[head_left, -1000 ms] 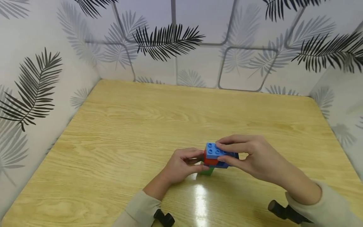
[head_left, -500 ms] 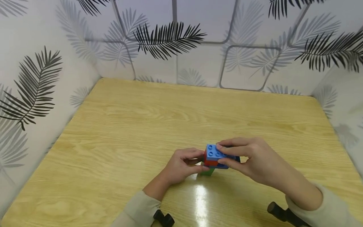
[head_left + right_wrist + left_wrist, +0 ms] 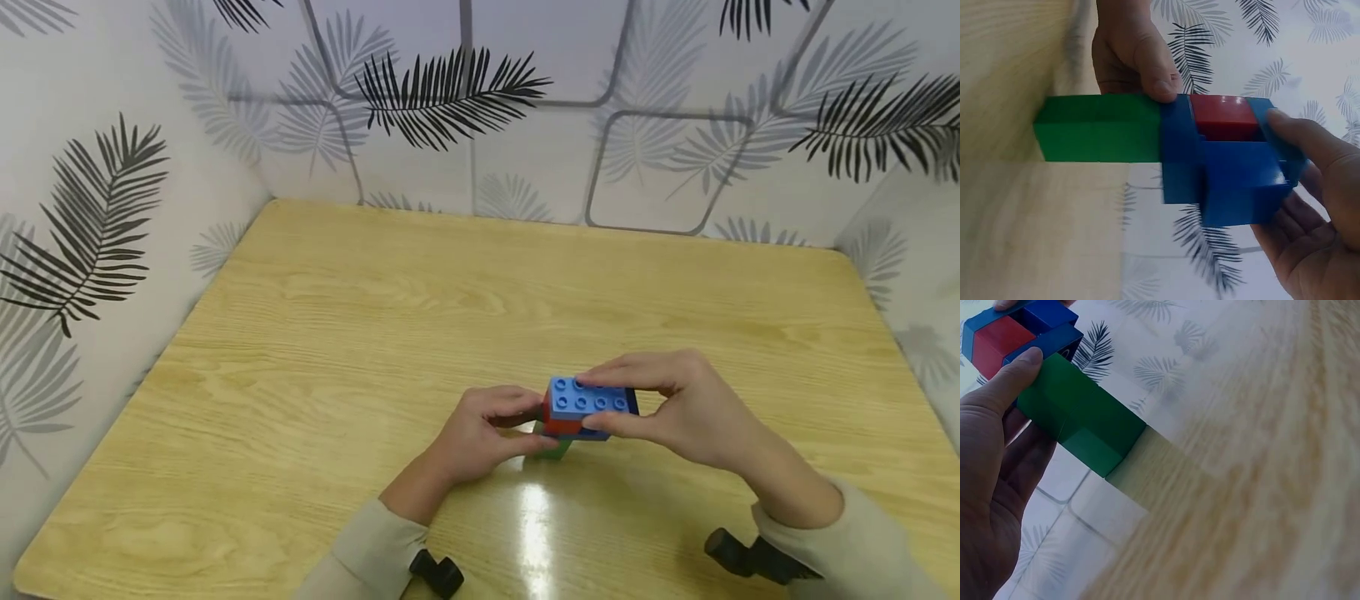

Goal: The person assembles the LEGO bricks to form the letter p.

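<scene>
A small toy brick stack stands upright near the front of the table, right of centre. Its base is a tall green column (image 3: 1100,128), topped by a blue brick (image 3: 1180,134). On that blue brick a red brick (image 3: 1225,115) and a dark blue brick (image 3: 1244,181) sit side by side. A lighter blue studded brick (image 3: 588,402) lies over them. My left hand (image 3: 480,437) grips the stack from the left, with the thumb at the blue brick just above the green column. From the right, my right hand (image 3: 693,412) pinches the top studded brick between thumb and fingers.
The wood-grain table (image 3: 337,333) reaches back to a white leaf-patterned backdrop (image 3: 525,150), which also rises at both sides. Black wrist straps (image 3: 437,575) show at the sleeve cuffs.
My right hand has shifted its hold on the top blue brick, so more studs show between thumb and fingers. The left hand keeps its place; the view has tilted slightly.
</scene>
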A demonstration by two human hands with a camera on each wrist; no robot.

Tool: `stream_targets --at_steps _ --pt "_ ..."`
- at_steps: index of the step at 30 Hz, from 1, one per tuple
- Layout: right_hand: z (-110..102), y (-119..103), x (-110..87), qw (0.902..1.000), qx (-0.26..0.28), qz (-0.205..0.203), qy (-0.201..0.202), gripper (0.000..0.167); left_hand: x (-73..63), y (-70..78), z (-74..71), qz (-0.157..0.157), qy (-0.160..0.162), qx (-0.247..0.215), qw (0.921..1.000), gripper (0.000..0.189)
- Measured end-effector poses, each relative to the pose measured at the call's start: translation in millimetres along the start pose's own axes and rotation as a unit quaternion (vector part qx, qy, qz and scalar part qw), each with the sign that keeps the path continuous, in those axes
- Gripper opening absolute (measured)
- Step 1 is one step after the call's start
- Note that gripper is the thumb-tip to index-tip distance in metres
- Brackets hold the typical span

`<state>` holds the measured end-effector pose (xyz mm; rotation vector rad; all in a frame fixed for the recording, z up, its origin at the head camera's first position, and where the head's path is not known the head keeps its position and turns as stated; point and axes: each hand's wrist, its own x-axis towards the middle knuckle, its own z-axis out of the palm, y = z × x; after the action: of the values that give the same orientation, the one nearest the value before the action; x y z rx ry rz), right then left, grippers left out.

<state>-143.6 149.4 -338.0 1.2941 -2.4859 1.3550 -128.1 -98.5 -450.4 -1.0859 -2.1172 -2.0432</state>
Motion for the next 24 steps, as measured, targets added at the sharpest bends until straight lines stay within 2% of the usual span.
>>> stream_targets --at_steps 5,9,16,21,24 --pt "8 13 -10.5 0.9937 0.101 -0.028 0.040 0.062 1.0 3.6 -1.1 0.002 0.004 0.031 0.9995 0.040" --pt "10 22 -25.4 0.9857 0.153 -0.019 0.067 0.060 -1.0 3.6 -1.8 0.006 0.010 0.056 0.9983 0.040" --pt "8 24 -45.2 0.9788 0.154 0.081 0.108 0.047 -0.2 5.3 -0.1 -0.009 0.028 0.061 0.9977 0.040" --pt "13 26 -47.8 0.9708 0.164 0.103 0.142 0.042 0.9 5.7 1.1 -0.030 0.035 0.061 0.9970 0.040" --pt "16 26 -45.1 0.9644 0.155 0.137 0.165 0.040 1.3 5.7 2.5 -0.055 0.051 0.073 0.9945 0.041"
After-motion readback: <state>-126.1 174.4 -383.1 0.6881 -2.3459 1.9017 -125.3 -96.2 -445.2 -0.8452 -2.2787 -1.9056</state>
